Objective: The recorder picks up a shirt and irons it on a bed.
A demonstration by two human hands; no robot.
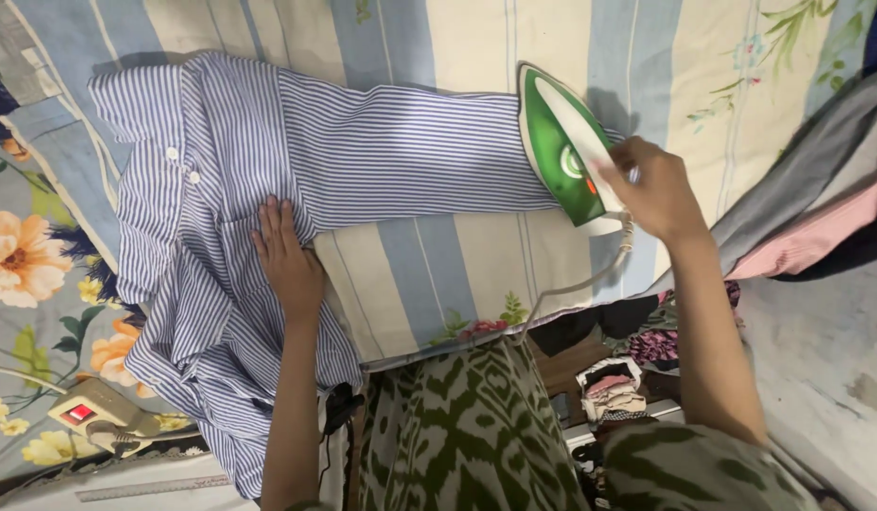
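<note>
I count 1 shirt (221,218) | 1 iron (563,151) on its sleeve, right hand (651,189) closed round handle | left hand (289,257) flat, fingers spread, on shirt, holding nothing

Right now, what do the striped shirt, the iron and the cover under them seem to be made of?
Striped shirt: thin woven cloth, likely cotton, matte; it creases softly under the left hand.
Iron: glossy green and white moulded plastic body, gripped by the right hand; its soleplate is hidden.
Cover: printed woven fabric, matte, striped with flowers; fibre unclear.
</note>
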